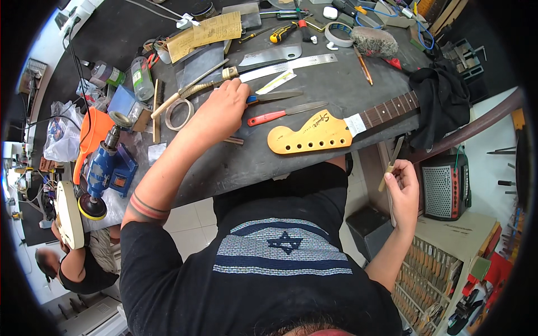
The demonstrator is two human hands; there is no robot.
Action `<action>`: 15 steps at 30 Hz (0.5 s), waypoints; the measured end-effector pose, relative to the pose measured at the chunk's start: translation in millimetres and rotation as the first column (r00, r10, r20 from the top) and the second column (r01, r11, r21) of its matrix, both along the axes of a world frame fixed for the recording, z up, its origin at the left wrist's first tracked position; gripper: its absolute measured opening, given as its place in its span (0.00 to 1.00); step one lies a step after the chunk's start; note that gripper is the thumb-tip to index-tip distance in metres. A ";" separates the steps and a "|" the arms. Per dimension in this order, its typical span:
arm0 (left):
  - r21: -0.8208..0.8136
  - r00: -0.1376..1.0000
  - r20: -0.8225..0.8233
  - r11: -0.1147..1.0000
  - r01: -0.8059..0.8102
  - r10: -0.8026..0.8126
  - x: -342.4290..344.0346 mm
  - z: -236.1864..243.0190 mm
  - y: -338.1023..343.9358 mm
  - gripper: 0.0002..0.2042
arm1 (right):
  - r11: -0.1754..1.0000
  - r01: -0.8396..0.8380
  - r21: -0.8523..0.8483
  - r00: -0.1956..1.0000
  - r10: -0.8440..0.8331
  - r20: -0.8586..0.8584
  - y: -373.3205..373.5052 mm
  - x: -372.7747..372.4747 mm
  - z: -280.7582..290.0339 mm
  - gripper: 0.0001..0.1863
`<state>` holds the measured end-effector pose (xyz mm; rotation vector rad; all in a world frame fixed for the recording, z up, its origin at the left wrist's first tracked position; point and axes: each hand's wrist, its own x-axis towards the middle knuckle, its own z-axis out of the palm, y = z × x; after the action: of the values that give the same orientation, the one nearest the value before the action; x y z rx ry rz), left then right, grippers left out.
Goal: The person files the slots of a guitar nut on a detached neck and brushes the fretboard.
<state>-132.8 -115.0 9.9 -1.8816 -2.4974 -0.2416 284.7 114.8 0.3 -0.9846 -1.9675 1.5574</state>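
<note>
My left hand (227, 106) rests over the tools on the bench, its fingers curled down; what lies under them is hidden. Beside its fingertips is a blue-handled knife (277, 97). Just to the right lies a red-handled knife (288, 113). Off the bench's front edge at the right, my right hand (402, 187) pinches a slim tool (390, 168) with a tan grip and a narrow metal blade pointing up. Between the hands, a guitar neck (314, 134) lies with its amber headstock near the edge and its dark fretboard running right.
A steel ruler (291, 67), a masking tape roll (179, 115) and a yellow screwdriver (283, 32) lie behind. A blue power tool (106, 168) stands left, by an orange dustpan (92, 140). Black cloth (445, 103) covers the neck's far end. Another person (81, 263) is at far left.
</note>
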 end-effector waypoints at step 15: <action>0.091 0.993 0.115 0.996 -0.024 0.014 61.5 10.6 18.0 0.10 | 1.000 0.018 0.025 1.000 -0.017 -0.019 2.9 12.3 -6.5 0.11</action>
<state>-71.3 -97.0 20.5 -1.8589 -2.5254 -0.4690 297.0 117.8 -6.2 -0.9716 -1.9557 1.5236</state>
